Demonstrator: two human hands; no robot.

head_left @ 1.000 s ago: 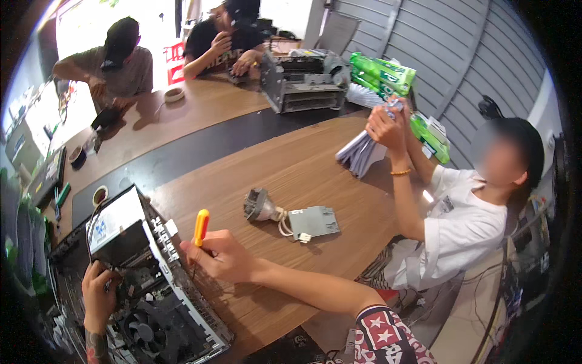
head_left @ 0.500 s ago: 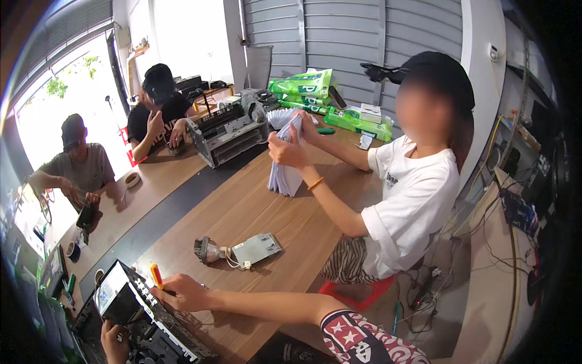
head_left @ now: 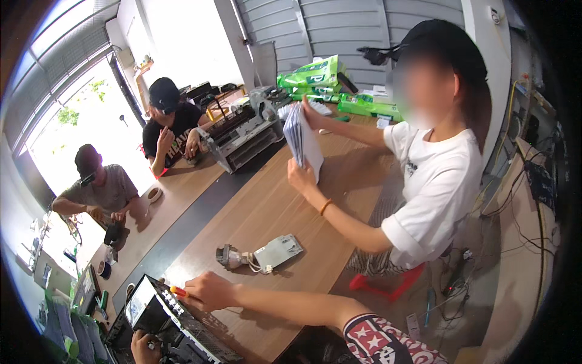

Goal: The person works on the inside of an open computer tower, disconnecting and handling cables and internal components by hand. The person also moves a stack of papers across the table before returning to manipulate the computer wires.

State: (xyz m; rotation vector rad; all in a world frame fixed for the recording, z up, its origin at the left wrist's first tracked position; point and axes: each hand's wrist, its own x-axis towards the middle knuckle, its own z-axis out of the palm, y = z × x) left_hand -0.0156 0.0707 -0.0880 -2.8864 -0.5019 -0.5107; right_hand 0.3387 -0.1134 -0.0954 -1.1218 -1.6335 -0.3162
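A screwdriver with a yellow and red handle [head_left: 179, 292] is gripped in my right hand [head_left: 209, 292], tilted nearly level over the rim of an opened black electronic device [head_left: 200, 330]. Its tip cannot be made out. My left hand [head_left: 145, 348] has its fingers curled against the dark inner side of the same device, at the lower edge of the view. A white-lit panel [head_left: 145, 301] shows in the device's top. Beyond my right hand, a lamp unit [head_left: 232, 257] with short wires lies beside a flat grey metal plate [head_left: 279, 252] on the wooden table [head_left: 242, 212].
Across the table, a person in a white shirt [head_left: 433, 176] holds a stack of folded paper [head_left: 304, 145]. Two more people [head_left: 106, 185] sit at the far left side. A partly dismantled machine [head_left: 242, 139] and green packages [head_left: 312, 76] stand farther back. Cables [head_left: 461, 282] lie on the floor.
The screwdriver's handle has tipped from upright to nearly level in my right hand. The person opposite has turned and spread the paper stack. My view has shifted, so everything sits differently.
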